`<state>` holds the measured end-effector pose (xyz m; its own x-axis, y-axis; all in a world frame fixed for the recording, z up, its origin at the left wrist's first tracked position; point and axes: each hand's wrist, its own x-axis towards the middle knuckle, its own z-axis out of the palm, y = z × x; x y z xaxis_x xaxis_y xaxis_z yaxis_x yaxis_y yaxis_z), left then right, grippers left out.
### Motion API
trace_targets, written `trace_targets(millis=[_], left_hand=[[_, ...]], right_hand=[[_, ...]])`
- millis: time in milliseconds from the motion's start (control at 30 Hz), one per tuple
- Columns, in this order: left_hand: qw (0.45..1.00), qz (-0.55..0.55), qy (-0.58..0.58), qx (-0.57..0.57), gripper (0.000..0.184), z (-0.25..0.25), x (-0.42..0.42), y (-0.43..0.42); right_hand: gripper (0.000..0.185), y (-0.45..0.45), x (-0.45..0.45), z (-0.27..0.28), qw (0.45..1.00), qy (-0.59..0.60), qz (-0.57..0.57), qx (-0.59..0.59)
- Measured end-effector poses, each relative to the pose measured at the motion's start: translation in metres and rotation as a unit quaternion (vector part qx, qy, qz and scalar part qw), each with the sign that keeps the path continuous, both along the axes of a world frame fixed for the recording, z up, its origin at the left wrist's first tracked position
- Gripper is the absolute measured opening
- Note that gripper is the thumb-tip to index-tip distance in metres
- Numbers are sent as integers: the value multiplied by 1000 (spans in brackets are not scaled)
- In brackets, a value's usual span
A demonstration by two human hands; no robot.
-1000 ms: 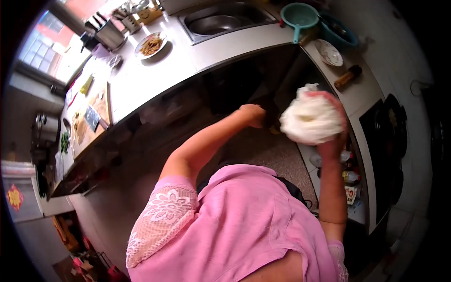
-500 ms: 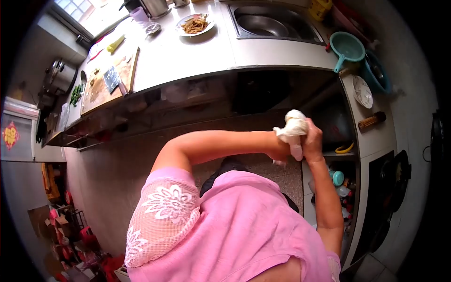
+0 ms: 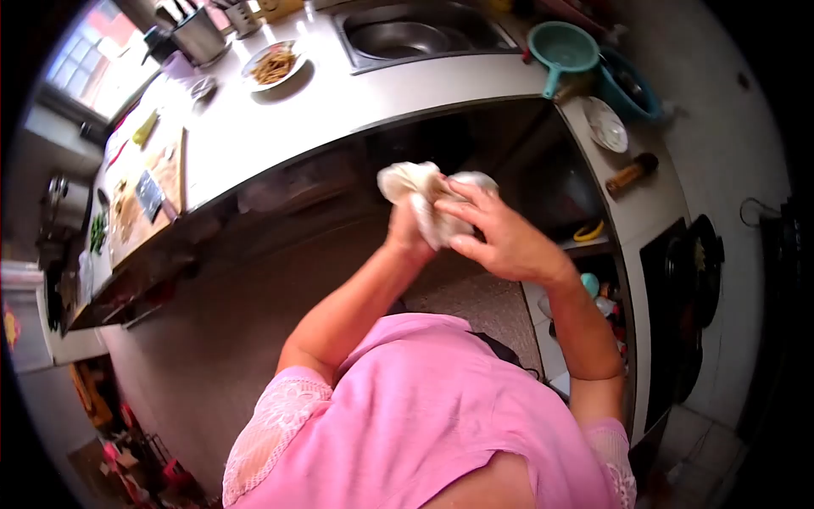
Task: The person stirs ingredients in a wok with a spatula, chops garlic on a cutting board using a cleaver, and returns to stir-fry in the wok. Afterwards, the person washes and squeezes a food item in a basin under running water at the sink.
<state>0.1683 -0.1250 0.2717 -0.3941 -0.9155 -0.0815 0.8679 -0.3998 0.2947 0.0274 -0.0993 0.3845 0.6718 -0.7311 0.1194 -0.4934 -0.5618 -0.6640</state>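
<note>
A crumpled whitish cloth (image 3: pixel 441 222) is bunched between my two hands in front of my body, above the floor. My left hand (image 3: pixel 410 229) is closed round its left side, with part of the cloth sticking out above the fingers. From the right, my right hand (image 3: pixel 502 231) presses on the cloth with its fingers bent over it and slightly apart. Some of the cloth shows behind the right fingers. Both hands are close together, below the counter's front edge.
The white counter (image 3: pixel 356 97) holds a plate of brown strips of food (image 3: pixel 275 64), a sink (image 3: pixel 407 38), and a cutting board (image 3: pixel 170 170) with a cleaver (image 3: pixel 151 193). To the right are a teal ladle-like strainer (image 3: pixel 563 47), a white bowl (image 3: pixel 605 124) and a stove (image 3: pixel 666 246).
Both hands and the cloth have moved left relative to my body. The left arm has swung from lying across to pointing forward, and the right fingers have spread over the cloth. The view has turned.
</note>
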Motion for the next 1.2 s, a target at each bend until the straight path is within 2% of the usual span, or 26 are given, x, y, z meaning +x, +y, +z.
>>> trace_targets(millis=[33,67,100,133,200,233,267,300,333,367,400,433,500,533,600,633,700,767,800,833,900,967,1033,1100,1167,1200], left_hand=[[998,-21,47,-37,31,-5,9,-14],[993,-1,80,90,33,23,9,-11],[994,-40,81,58,45,34,5,-9],[986,-116,115,25,49,56,-6,0],[966,-195,167,27,57,75,-38,20],[962,-192,186,59,60,77,-47,25],[955,-191,226,17,60,78,-40,26],[974,-163,158,5,64,69,-30,15],[969,-109,220,10,61,61,-13,13],[959,-58,279,11,57,57,8,12],[987,-52,92,-121,53,70,32,10],[996,-42,76,-6,49,67,49,5],[999,-18,-26,-24,45,42,86,-1],[991,81,-103,-24,41,36,98,-1],[942,239,-233,-29,37,13,164,-26],[920,291,-255,58,18,23,202,-31],[790,416,-450,0,25,-14,289,-52],[771,440,-459,-15,33,-5,350,-74],[718,461,-517,-65,34,-21,388,-93],[591,379,-711,-40,27,-9,413,-110],[663,442,-603,-15,17,7,434,-157],[642,417,-644,0,22,16,450,-209],[501,335,-794,-78,28,-19,487,-258],[301,302,-904,6,37,-68,512,-285],[201,155,-967,13,46,-90,512,-278],[191,188,-963,-38,47,-108,516,-268]], right_hand=[[49,-9,-3,24,999,12,37,5],[53,-17,-3,37,967,-214,29,134],[59,-25,1,46,867,-430,22,251],[64,-36,8,53,740,-552,147,355],[70,-61,37,41,421,-692,323,489],[73,-61,54,24,359,-711,296,528],[73,-55,61,20,437,-687,218,538],[74,-44,66,17,511,-653,139,541],[74,-32,70,15,501,-655,66,562],[77,-24,69,2,495,-649,91,571],[79,-20,68,-8,540,-617,98,564],[81,-18,66,-16,584,-585,102,554],[84,-17,67,-29,666,-498,46,554],[83,-23,63,-40,693,-459,39,554],[71,-39,41,-72,833,-335,-88,430],[59,-48,20,-94,875,-238,-172,384],[41,-59,-45,-166,861,-112,-340,361],[34,-53,-91,-191,811,-91,-424,393],[32,-49,-107,-202,782,-70,-461,413],[30,-45,-119,-210,752,-48,-497,430],[26,-34,-133,-226,712,-23,-543,446],[25,-24,-130,-234,699,-1,-550,458],[20,-12,-124,-244,680,-13,-554,480],[26,-2,-115,-251,670,3,-538,512],[26,2,-103,-251,648,6,-520,557],[26,4,-97,-252,649,3,-519,556]])
